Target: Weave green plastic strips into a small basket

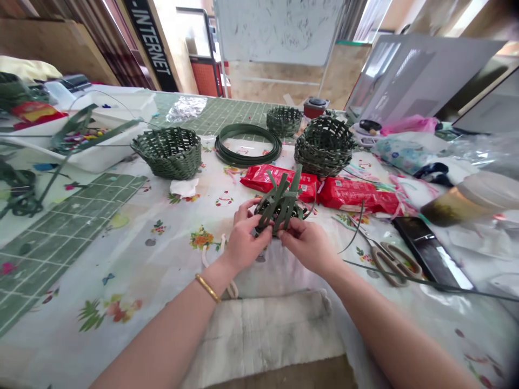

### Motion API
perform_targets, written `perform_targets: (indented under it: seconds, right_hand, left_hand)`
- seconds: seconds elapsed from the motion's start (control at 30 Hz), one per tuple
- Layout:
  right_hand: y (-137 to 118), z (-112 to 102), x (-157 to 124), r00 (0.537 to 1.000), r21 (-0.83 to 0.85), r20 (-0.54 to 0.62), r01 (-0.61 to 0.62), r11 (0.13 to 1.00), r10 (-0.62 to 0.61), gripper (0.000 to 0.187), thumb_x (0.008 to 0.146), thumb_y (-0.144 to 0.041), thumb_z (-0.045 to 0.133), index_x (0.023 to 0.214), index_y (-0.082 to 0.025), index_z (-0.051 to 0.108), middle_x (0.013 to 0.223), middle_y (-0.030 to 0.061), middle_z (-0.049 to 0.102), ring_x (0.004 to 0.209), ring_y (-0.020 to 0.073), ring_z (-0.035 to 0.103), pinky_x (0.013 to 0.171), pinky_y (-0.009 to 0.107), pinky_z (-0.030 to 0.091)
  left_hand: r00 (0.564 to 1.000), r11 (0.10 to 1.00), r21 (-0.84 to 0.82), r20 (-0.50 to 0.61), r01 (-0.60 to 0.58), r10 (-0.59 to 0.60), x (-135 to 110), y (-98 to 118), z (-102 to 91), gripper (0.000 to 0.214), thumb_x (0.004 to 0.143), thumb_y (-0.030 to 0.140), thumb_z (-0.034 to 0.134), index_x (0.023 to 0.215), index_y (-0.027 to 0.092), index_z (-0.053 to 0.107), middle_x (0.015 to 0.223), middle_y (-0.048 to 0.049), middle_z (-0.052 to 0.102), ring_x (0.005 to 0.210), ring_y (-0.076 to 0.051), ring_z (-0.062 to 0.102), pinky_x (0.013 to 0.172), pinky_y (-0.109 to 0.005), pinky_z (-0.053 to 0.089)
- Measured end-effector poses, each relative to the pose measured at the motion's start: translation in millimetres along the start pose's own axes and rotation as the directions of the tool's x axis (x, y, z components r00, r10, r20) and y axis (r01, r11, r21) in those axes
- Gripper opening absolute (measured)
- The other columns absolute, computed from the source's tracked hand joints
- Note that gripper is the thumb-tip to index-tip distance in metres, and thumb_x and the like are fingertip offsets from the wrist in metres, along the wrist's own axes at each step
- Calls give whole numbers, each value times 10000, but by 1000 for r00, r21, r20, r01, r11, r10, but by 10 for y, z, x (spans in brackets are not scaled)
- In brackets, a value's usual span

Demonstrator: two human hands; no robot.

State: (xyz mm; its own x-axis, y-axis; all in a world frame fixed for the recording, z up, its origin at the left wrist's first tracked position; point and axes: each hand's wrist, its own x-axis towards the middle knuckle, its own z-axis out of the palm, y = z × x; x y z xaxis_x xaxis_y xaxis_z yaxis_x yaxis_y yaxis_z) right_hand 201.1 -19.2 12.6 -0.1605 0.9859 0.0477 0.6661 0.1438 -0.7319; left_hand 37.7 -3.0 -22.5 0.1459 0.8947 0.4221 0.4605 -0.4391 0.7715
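Between my two hands is a small, partly woven basket (279, 202) of dark green flat strips, whose loose strip ends stick up and outward. My left hand (247, 232), with a gold bangle at the wrist, wraps its fingers round the basket's left side, thumb at the near edge. On the near right side, my right hand (306, 240) pinches the weave between thumb and fingers. The basket's underside is hidden. A long thin green strip (359, 229) curves up to the right of my right hand.
Finished green baskets (168, 154) and a strip coil (248, 145) stand farther back. Red packets (348, 193) lie just beyond my hands. To the right are scissors (391, 262), a phone (430, 251) and a tilted cup of brownish liquid (454, 202). A whitish cloth (267, 329) lies in front of me.
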Motion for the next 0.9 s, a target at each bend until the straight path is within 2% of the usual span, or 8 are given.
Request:
perform_targets:
  seconds: [0.1,0.2,0.33,0.47,0.57,0.67,0.77,0.9]
  right_hand:
    - [67,-25,17,1000,31,22,16,999,-17,168,762,-249,490,714,-165,627,543,-30,514,511,97,420,483,220,303]
    - [113,-53,30,998,128,63,11,992,-19,152,748,-241,497,703,-171,625,534,-43,477,501,90,390,475,215,303]
    - [113,-60,54,996,240,84,-20,971,-1,109,711,-222,517,653,-169,592,520,-51,452,487,88,376,467,222,293]
    - [105,-29,80,997,440,81,-49,897,15,65,698,-225,534,736,-175,550,567,-47,488,506,95,429,479,226,320]
    - [98,-15,84,999,515,38,-34,856,17,154,681,-229,567,791,-199,464,579,-65,467,511,96,439,477,221,331]
    - [71,-29,59,999,429,2,-35,903,38,197,689,-236,574,771,-219,396,566,-77,444,497,95,425,465,220,325]
    - [16,-65,6,995,187,-46,-77,979,87,159,718,-264,565,795,-215,435,549,-66,476,492,107,444,465,229,311]
    - [-47,-129,-54,994,-115,-82,-81,990,72,306,767,-313,538,1054,-206,530,554,-45,525,516,132,479,498,245,308]
  left_hand:
    - [990,998,-5,130,-60,60,32,-44,-60,129,737,162,595,821,194,688,1384,-70,368,1298,-270,319,1077,-457,283]
    - [964,988,-99,226,-121,141,57,-88,-101,173,755,171,601,896,199,698,1469,-59,261,1343,-275,272,1114,-455,241]
    - [965,974,-168,188,-155,186,71,-108,-71,151,783,212,610,894,161,699,1436,-110,286,1335,-259,307,1114,-403,271]
    - [980,988,-99,153,-115,130,79,-104,-29,210,725,282,693,905,174,701,1319,-115,390,1271,-268,383,1077,-417,331]
    - [983,994,-82,159,-76,88,84,-124,-24,239,657,277,753,878,199,706,1270,-92,412,1190,-267,459,1035,-420,386]
    - [983,994,-67,158,-84,94,81,-156,-26,208,656,252,754,856,217,709,1254,-72,414,1124,-246,508,1015,-409,411]
    - [981,992,-38,151,-117,121,73,-172,-29,200,673,237,738,871,223,708,1249,-67,420,1114,-234,512,1013,-393,416]
    - [980,989,2,134,-149,147,61,-152,-33,209,689,235,722,897,228,703,1241,-65,437,1115,-229,512,1005,-386,426]
